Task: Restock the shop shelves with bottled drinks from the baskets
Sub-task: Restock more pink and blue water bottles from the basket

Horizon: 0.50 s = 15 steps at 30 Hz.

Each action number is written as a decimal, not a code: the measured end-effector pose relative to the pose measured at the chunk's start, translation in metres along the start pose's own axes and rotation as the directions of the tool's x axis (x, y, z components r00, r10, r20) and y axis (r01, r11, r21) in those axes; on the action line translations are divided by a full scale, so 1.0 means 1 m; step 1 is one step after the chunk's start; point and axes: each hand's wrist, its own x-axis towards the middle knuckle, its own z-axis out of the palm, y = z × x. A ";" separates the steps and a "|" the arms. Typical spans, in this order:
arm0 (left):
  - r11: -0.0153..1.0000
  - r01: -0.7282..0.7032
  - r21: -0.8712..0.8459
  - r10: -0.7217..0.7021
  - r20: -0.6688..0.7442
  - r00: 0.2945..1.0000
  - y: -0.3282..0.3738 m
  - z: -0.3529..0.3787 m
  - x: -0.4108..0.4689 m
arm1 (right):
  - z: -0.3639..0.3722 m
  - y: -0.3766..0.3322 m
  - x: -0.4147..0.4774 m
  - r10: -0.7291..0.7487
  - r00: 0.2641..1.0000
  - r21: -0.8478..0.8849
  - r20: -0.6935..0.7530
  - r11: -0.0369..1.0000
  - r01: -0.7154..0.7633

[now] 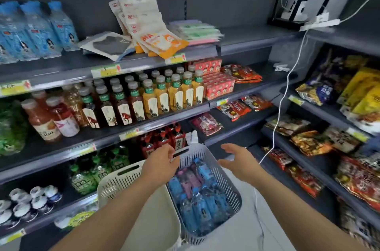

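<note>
Bottled drinks (202, 195), blue-labelled and pink-labelled: lying heaped inside the grey basket (229, 186), which is sitting low in front of the shelves (61, 144); a cream basket (115, 181) is standing just beside it on the left, touching its side.
Left hand (162, 160): reaching across to the grey basket's far rim at the handle slot, fingers bending down over the edge; whether they are gripping it cannot be told.
Right hand (236, 160): hovering above the basket's right rim, fingers spread and relaxed, holding nothing.
Shelves: carrying blue water bottles (37, 30) on the top tier at left; tea bottles (144, 100) are standing in rows on the tier beneath.
White cable (287, 86): hanging down at right, passing in front of the snack packets (308, 141).
</note>
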 end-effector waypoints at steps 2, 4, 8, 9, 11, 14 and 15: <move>0.999 0.044 -0.009 -0.044 0.037 0.998 -0.005 0.015 0.000 | 0.003 0.016 0.001 0.026 1.000 0.000 0.005 1.000 -0.026; 0.996 0.085 -0.007 -0.085 0.066 0.994 -0.013 0.028 0.001 | 0.009 0.029 0.006 0.053 0.998 0.009 0.016 0.999 -0.053; 0.983 0.181 -0.036 -0.176 0.108 0.978 -0.032 0.050 0.009 | 0.028 0.050 0.024 0.110 0.992 0.047 0.054 0.993 -0.112; 0.979 0.202 -0.035 -0.196 0.119 0.973 -0.037 0.055 0.012 | 0.034 0.053 0.030 0.120 0.990 0.055 0.069 0.991 -0.124; 0.972 0.236 -0.017 -0.232 0.140 0.963 -0.049 0.065 0.019 | 0.044 0.058 0.043 0.145 0.984 0.061 0.103 0.986 -0.152; 0.957 0.289 -0.011 -0.284 0.156 0.946 -0.066 0.077 0.036 | 0.058 0.062 0.068 0.171 0.976 0.074 0.137 0.981 -0.182; 0.952 0.307 -0.013 -0.301 0.165 0.939 -0.072 0.083 0.045 | 0.064 0.063 0.078 0.174 0.974 0.069 0.145 0.980 -0.186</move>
